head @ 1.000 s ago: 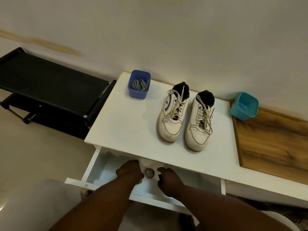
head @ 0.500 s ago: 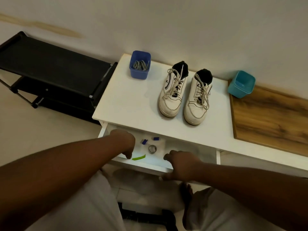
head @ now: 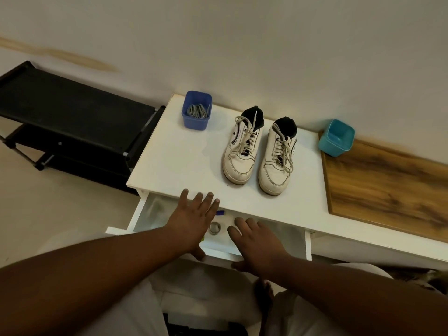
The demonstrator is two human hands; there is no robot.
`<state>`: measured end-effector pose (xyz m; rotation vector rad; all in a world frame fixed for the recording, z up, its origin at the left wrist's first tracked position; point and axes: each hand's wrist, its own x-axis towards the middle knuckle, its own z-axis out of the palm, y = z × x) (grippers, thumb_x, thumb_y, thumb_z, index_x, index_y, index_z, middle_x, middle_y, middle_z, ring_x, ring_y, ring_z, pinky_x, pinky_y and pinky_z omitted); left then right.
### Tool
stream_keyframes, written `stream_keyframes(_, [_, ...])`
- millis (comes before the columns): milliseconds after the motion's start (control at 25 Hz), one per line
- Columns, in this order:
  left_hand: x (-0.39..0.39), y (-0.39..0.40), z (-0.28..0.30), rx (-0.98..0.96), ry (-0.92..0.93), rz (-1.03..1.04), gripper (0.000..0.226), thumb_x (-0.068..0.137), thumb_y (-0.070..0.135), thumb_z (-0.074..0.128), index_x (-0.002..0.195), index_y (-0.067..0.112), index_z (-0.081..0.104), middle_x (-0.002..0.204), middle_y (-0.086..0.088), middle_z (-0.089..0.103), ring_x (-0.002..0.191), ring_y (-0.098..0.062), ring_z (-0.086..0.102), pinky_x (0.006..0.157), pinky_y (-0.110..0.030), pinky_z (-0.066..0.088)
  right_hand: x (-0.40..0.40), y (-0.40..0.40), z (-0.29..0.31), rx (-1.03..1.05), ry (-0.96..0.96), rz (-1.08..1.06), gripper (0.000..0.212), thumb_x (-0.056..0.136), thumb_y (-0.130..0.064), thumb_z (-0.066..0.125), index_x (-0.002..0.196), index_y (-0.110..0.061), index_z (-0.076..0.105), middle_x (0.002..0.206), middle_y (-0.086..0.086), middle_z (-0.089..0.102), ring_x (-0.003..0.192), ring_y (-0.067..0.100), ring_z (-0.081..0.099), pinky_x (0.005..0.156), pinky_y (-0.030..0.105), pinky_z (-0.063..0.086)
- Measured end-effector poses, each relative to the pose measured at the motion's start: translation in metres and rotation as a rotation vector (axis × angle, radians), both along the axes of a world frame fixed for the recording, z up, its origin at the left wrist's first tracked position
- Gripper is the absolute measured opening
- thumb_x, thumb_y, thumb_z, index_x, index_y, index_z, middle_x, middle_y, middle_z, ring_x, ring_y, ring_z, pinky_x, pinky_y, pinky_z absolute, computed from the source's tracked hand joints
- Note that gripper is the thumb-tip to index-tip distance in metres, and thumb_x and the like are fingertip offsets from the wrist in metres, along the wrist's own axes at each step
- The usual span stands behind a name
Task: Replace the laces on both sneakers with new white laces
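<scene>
Both hands uncurled — left hand (head: 192, 218) and right hand (head: 258, 241) spread flat, holding nothing, over drawer (head: 242, 249).

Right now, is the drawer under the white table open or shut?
Open. The white drawer sticks out from under the white tabletop, and a small metal ring shows inside it between the two hands.

1. The left hand (head: 194, 223) was stretched forward, palm down, fingers straight and spread, thumb pointing back toward the body.
2. The right hand (head: 258, 243) lay lower, palm down, fingers relaxed and extended.
3. Both bare forearms reached in from the bottom edge, holding nothing.
</scene>
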<state>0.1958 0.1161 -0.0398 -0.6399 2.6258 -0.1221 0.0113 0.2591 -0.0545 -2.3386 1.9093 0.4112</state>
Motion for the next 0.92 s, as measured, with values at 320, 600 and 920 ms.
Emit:
stream_keyframes(320, [-0.009,0.0,-0.012,-0.094,0.12,0.02,0.107,0.084,0.046,0.071,0.157,0.005,0.003,0.159,-0.021,0.016,0.142,-0.04,0.026,0.116,-0.058,0.02,-0.016,-0.009,-0.005,-0.034,0.004,-0.202,0.12,0.078,-0.077,0.064,0.164,-0.02,0.002,0.17,0.015,0.016,0.151,0.039,0.025,0.121,0.053,0.027])
stream_keyframes(600, [-0.025,-0.019,-0.022,-0.071,0.241,0.043,0.072,0.07,0.019,0.081,0.132,0.013,0.045,0.121,-0.011,0.05,0.099,-0.03,0.052,0.073,-0.042,0.046,-0.026,-0.029,-0.005,-0.087,-0.018,-0.225,0.09,0.077,-0.059,0.078,0.147,-0.019,0.039,0.138,0.005,0.049,0.113,0.028,0.053,0.09,0.042,0.051])
stream_keyframes(920, [-0.035,-0.04,-0.033,-0.186,0.398,-0.028,0.041,0.065,0.012,0.08,0.099,0.014,0.057,0.088,-0.006,0.049,0.07,-0.025,0.048,0.052,-0.036,0.033,-0.029,-0.049,-0.008,-0.186,-0.03,-0.241,0.052,0.08,-0.018,0.073,0.126,-0.019,0.048,0.108,0.003,0.051,0.088,0.027,0.05,0.068,0.04,0.045])
